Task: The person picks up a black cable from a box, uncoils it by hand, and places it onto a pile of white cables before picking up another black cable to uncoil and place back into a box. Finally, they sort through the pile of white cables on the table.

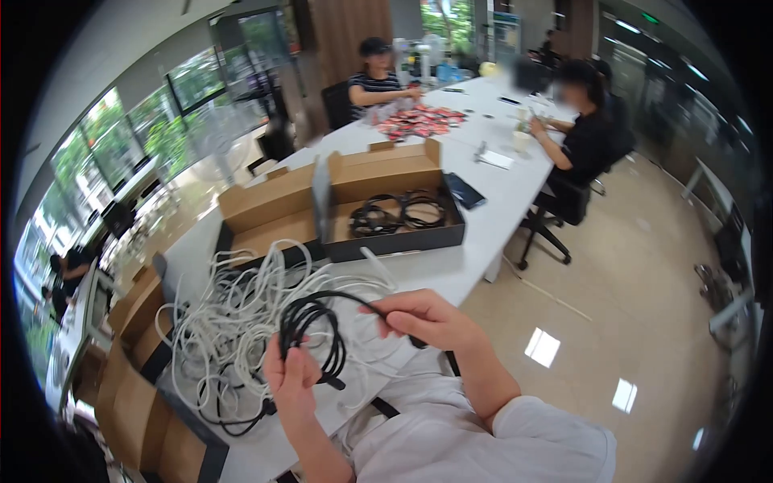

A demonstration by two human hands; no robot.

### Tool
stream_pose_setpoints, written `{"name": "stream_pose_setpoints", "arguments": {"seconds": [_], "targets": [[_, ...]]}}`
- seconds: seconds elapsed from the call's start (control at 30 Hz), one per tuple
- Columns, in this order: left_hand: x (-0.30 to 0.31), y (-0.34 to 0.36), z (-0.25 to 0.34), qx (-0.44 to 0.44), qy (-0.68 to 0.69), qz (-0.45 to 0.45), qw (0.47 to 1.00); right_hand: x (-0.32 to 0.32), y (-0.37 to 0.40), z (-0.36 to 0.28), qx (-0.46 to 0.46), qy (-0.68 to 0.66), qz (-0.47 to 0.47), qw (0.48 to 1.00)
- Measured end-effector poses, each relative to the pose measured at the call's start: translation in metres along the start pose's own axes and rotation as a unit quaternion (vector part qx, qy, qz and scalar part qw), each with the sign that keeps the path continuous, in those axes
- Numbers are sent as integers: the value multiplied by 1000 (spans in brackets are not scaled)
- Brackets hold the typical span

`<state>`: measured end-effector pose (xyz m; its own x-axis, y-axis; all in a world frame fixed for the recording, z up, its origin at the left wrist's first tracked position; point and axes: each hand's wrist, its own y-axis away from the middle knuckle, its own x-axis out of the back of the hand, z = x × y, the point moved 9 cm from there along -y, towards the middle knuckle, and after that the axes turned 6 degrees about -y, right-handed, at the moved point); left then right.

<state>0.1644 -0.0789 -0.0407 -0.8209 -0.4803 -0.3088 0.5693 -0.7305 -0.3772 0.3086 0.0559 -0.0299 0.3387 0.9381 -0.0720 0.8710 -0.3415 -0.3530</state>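
Note:
A coiled black cable (332,354) is gripped at its left side by my left hand (291,374), with the fingers closed round the loops. From the top of the coil one strand runs to the right, pinched between thumb and fingers of my right hand (427,318). Beneath and behind my left hand lies a tangled heap of white cables (229,322), with some black cable among it. Beyond the heap, an open cardboard box (403,247) holds several coiled black cables (398,213).
Beside that box stands another open box (270,221); more open boxes (153,402) stand at the left. A dark flat item (465,191) lies on the white table (493,173). Two people (374,84) sit farther along it, near a pile of red packets (423,121).

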Motion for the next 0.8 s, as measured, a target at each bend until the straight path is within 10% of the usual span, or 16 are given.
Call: {"name": "stream_pose_setpoints", "arguments": {"seconds": [0.2,0.47,0.67,0.8], "targets": [[-6,2,-9,-8,35,51,998,-47,13,-33,155,84,-120,977],[-24,7,-9,-4,64,7,998,-30,9,-27,100,115,5,988],[-55,24,-31,87,175,-102,975,-7,16,-37,223,217,211,927],[-58,22,-29,79,180,-105,975,-7,12,-22,162,124,159,966]]}}
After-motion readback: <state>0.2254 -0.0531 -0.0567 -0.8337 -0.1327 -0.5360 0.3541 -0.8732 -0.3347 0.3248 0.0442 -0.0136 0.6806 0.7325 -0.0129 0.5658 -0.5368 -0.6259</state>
